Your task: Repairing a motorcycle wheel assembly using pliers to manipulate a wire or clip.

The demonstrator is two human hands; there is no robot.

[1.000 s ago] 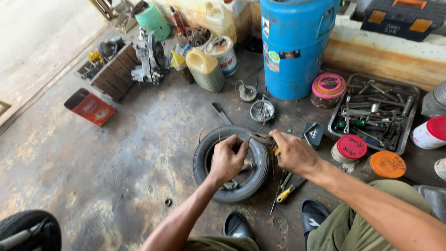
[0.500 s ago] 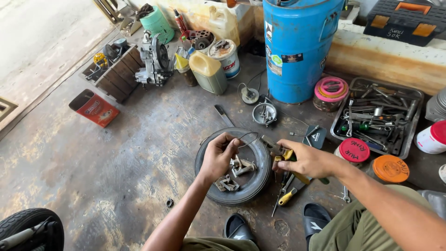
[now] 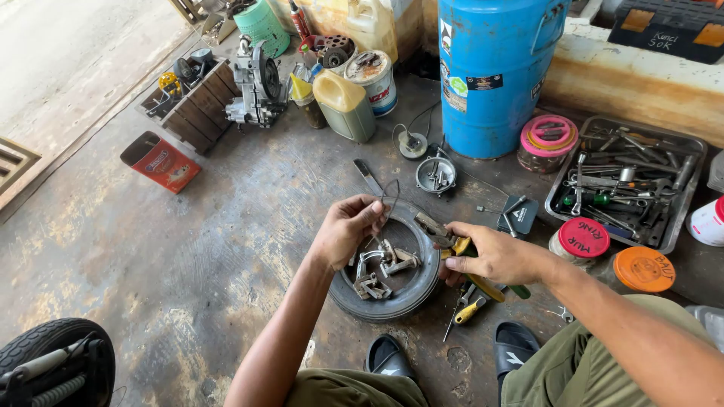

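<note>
While the left hand (image 3: 348, 228) pinches a wire (image 3: 392, 197) at the tyre (image 3: 411, 290) rim, the right hand (image 3: 490, 256) grips pliers (image 3: 445, 235).

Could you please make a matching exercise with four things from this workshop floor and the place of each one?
Things:
1. pliers
2. blue drum
3. metal parts
4. thin wire

Places:
A. inside the small tyre
B. pinched by the left hand
C. gripped in the right hand
D. standing upright beyond the hands

Pairs: 1-C, 2-D, 3-A, 4-B
</note>
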